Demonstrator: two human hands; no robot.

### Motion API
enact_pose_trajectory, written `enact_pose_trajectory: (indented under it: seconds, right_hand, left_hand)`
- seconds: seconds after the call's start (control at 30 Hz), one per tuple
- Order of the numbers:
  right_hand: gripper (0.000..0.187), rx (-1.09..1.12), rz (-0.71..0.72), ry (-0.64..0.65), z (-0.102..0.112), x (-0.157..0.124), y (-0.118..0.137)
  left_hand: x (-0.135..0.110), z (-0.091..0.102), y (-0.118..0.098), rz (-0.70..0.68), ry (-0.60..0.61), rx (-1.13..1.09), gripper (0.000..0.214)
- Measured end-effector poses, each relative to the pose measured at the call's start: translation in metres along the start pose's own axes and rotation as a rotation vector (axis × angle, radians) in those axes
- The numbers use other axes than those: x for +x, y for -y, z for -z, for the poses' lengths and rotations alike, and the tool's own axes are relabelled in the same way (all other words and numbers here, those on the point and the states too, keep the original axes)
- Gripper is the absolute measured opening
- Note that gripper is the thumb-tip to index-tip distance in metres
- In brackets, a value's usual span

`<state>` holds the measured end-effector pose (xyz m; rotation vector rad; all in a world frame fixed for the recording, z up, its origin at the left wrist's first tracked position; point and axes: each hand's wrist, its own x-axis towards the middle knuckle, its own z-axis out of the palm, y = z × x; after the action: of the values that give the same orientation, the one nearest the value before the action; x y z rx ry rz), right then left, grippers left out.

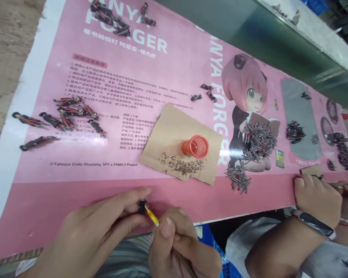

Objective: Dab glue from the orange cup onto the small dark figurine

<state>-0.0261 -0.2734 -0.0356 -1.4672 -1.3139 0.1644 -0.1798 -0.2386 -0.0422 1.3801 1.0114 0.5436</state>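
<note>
**Small black part worked with a yellow tool at the near edge of the pink sheet**

A small black part [142,206] sat pinched between the thumb and fingertips of the left hand [95,227], low over the darker pink band at the near edge of the pink printed sheet [174,77]. The right hand [176,243] was closed around a thin yellow tool [152,218], whose tip touched the black part.

Beyond the hands lay a piece of brown cardboard [176,131] with an orange cap [195,146] lying on its side and a scatter of tiny metal bits [181,165] just in front of it. To the right of the cardboard were two heaps of grey pins [256,141], one over the printed cartoon figure and a smaller one below it. On the left of the sheet lay a loose group of black-and-orange assembled pieces [66,116], with more of them at the far edge and a few near the middle.

At the right, another person's hand [316,199], with a wristband [314,224] on the wrist, rested at the sheet's near edge; darker heaps of parts [340,148] lay beyond it.
</note>
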Motion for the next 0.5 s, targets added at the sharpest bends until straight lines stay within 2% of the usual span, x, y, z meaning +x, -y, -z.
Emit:
enact_pose_trajectory:
  seconds: [0.27, 0.5]
  right_hand:
    - [0.042, -0.038, -0.044, 0.042, 0.009, -0.012, 0.006]
    - [0.043, -0.037, 0.016, 0.033, 0.007, -0.009, 0.005]
  left_hand:
    - [0.0, -0.001, -0.001, 0.032, -0.086, 0.001, 0.024]
    - [-0.003, 0.0, 0.007, -0.102, -0.138, 0.223, 0.035]
